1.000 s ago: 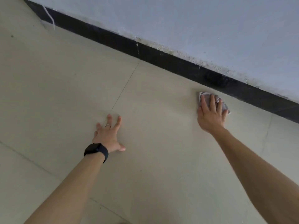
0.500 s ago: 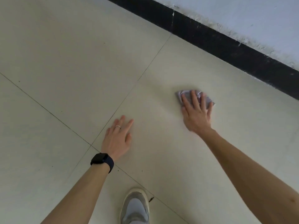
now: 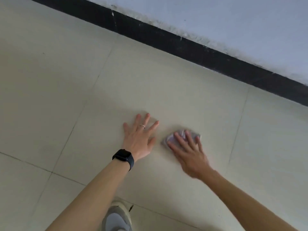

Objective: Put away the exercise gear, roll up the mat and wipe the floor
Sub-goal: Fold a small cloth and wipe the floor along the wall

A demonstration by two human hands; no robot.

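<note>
A right hand [image 3: 191, 155], grip flat, presses a crumpled grey cloth [image 3: 170, 139] on the beige tiled floor [image 3: 150, 80]; the left hand [image 3: 139, 139] rests just beside, grip wide.

Inspector: Is any text, label, brand, number or sign legible in the head view?

Recorder: None can be read. The watch [image 3: 123, 156] on the left wrist presents a dark face with no characters. The cloth [image 3: 193, 134] is motion-blurred; a pale line on it cannot be resolved as lettering. The shoe [image 3: 116, 217], at the bottom edge of the floor [image 3: 50, 80], shows plain grey and beige panels.

Inspector: What about the wall and skirting?

Recorder: The wall [image 3: 233, 17] and the black skirting [image 3: 166, 40] carry only scuffs and pale flecks along their joint. No mark there forms a character.
</note>
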